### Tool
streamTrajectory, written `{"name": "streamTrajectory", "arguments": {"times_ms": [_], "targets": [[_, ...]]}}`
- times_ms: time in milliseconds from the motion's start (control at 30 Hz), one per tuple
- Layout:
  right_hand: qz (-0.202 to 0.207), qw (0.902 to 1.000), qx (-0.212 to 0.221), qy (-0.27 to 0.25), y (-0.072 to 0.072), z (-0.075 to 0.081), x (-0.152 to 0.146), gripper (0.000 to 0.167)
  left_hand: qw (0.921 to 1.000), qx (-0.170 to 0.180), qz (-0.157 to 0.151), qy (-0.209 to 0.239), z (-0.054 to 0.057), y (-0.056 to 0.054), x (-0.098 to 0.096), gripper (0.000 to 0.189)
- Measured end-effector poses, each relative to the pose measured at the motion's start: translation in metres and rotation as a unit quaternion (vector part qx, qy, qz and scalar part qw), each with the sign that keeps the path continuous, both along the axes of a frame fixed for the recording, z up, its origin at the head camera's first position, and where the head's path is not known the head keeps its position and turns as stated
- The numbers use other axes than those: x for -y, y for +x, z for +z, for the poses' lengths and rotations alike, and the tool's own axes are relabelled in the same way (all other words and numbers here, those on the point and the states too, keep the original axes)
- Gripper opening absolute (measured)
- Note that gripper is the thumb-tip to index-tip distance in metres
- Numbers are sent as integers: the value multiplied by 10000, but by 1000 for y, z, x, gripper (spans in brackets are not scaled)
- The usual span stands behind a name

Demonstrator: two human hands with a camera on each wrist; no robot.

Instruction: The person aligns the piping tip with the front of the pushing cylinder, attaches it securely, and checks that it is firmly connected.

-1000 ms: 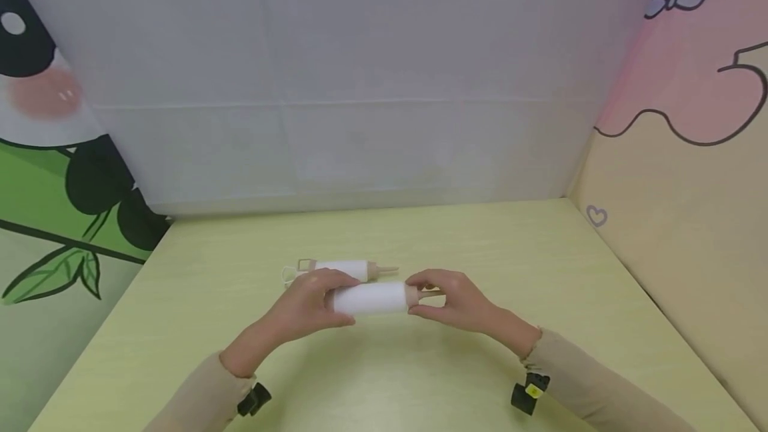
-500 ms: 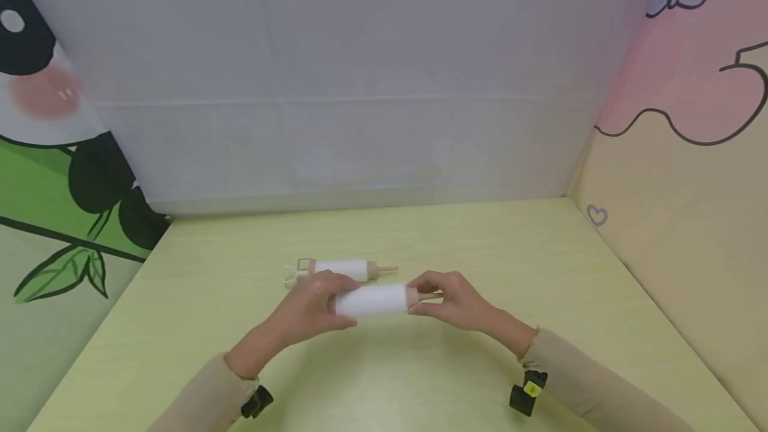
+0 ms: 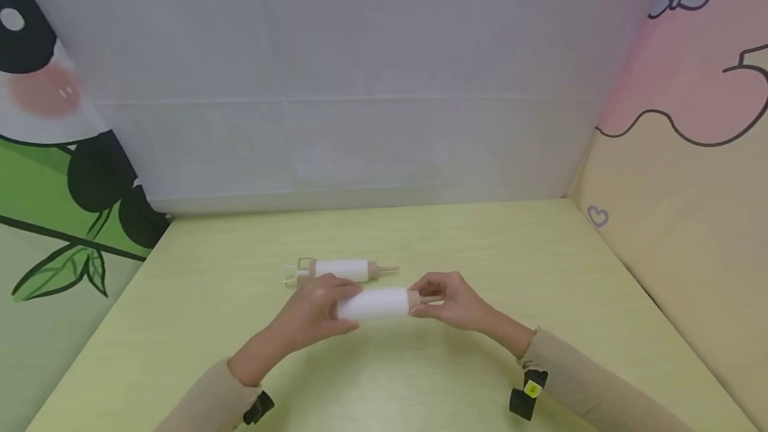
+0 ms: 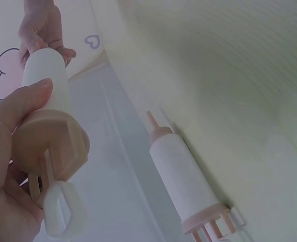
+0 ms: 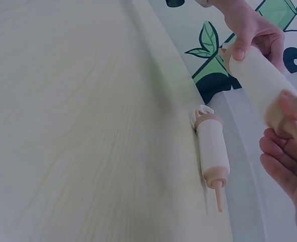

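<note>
My left hand point(image 3: 315, 309) grips the ring-handled end of a large white syringe point(image 3: 375, 303) with beige end pieces. At the other end, my right hand point(image 3: 453, 302) pinches the beige cap by the thin nozzle, which is partly covered by its fingers. The syringe lies level above the table, its nozzle pointing right. In the left wrist view, its beige flange point(image 4: 63, 143) and white ring handle point(image 4: 63, 212) show beside my palm. Just behind it, a second syringe point(image 3: 342, 270) of the same kind rests on the table, nozzle also to the right.
The pale yellow table point(image 3: 480, 239) reaches back to a white sheet point(image 3: 372, 85). Painted panels flank it, a green and black one point(image 3: 96, 172) at left and a pink and beige one point(image 3: 678, 152) at right. Black devices point(image 3: 528, 395) are strapped at both wrists.
Both hands have shifted slightly toward me with the held syringe, the left also a little to the right. More of the syringe on the table shows now. The grip looks unchanged.
</note>
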State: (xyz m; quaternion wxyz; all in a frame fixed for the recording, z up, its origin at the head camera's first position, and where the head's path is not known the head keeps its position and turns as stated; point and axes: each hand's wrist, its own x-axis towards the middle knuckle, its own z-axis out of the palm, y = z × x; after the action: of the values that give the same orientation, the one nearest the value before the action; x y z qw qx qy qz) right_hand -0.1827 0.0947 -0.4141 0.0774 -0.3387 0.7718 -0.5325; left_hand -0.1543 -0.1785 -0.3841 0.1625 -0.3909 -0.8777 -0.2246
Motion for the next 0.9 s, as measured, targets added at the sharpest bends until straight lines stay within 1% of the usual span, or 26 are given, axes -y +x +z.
{"name": "streamTrajectory", "arguments": {"times_ms": [233, 367, 433, 467, 500, 567, 633, 700, 833, 900], "targets": [[-154, 9992, 361, -18, -1, -2, 6, 22, 9995, -315, 20, -16, -5, 1, 4, 48], [-183, 9969, 746, -152, -3, -6, 10, 23, 9996, -256, 41, -105, -6, -3, 7, 47], [-166, 9969, 756, -135, -4, -7, 11, 25, 9999, -106, 51, -113, -7, -6, 10, 46], [-153, 9973, 718, -65, -4, -7, 11, 26, 9999, -22, 42, -102, -8, -8, 11, 46], [-132, 9981, 592, 46, -5, -6, 12, 28, 9999, 57, 53, -89, -9, -9, 13, 46], [-83, 9991, 243, 334, -7, -6, 11, 34, 9997, 208, 68, -73, -10, -12, 17, 44], [-62, 9978, -146, 636, -10, -5, 9, 39, 9993, 343, 130, -23, -12, -15, 22, 43], [-96, 9955, -419, 846, -13, -6, 4, 41, 9985, 471, 271, -1, -14, -16, 28, 42], [-294, 9925, -634, 1003, -16, -5, -7, 39, 9958, 717, 568, 6, -20, -18, 42, 43], [-386, 9914, -686, 1048, -14, 0, -13, 37, 9944, 811, 684, -19, -24, -19, 49, 43]]}}
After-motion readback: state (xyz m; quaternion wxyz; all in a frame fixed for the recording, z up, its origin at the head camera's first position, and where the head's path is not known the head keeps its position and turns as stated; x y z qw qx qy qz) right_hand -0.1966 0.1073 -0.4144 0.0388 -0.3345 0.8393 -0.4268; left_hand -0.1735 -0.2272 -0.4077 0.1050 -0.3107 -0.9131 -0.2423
